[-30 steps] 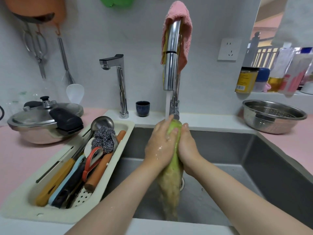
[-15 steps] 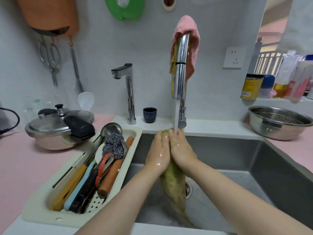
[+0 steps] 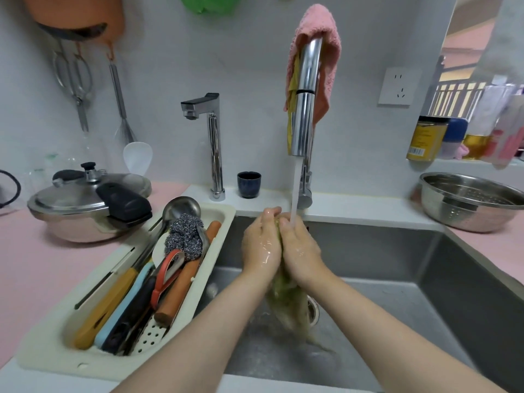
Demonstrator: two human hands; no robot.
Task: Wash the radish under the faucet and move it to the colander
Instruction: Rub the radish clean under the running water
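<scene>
A long pale green radish [image 3: 288, 302] hangs tip-down over the steel sink [image 3: 397, 279]. Both palms press around its upper part, my left hand [image 3: 262, 245] on its left side and my right hand [image 3: 300, 251] on its right, so its top is almost hidden. Water runs from the tall chrome faucet [image 3: 304, 109] onto my right hand's fingers and the radish top. Both hands are wet. The steel colander [image 3: 467, 201] stands on the pink counter at the right, apart from the sink.
A cream utensil tray [image 3: 56, 355] with knives, a ladle and a scouring pad spans the sink's left edge. A pressure cooker [image 3: 88, 202] sits left of it. A second small tap [image 3: 212, 143] and a dark cup [image 3: 249, 184] stand behind the sink. Bottles line the right ledge.
My hands have slid up the radish toward its top and closed more tightly together under the stream. The radish's lower end stays hanging over the drain.
</scene>
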